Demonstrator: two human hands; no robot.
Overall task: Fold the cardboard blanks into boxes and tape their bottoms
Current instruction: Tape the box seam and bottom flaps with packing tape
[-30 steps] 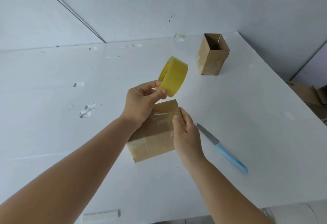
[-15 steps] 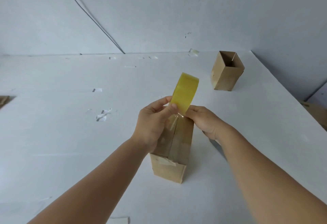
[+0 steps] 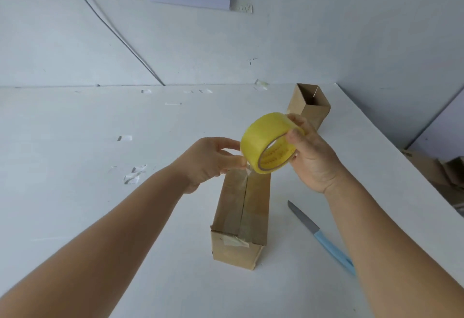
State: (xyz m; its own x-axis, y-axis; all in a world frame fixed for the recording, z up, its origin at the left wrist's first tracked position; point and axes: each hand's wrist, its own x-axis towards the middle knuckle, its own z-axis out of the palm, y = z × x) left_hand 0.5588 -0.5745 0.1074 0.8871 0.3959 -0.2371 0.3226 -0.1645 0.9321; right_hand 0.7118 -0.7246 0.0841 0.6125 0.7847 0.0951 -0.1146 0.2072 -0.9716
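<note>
Right hand [image 3: 310, 157] grips the yellow tape roll [image 3: 270, 143], core print unreadable; left hand [image 3: 213, 160] pinches its loose end.

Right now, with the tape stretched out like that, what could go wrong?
1. The left hand pinches the loose tape end while the right hand holds the yellow tape roll above the box. The thin strip could twist and stick to itself or to a finger.
2. The knife lies bare on the table just under the right forearm. Reaching down carelessly could meet its blade.
</note>
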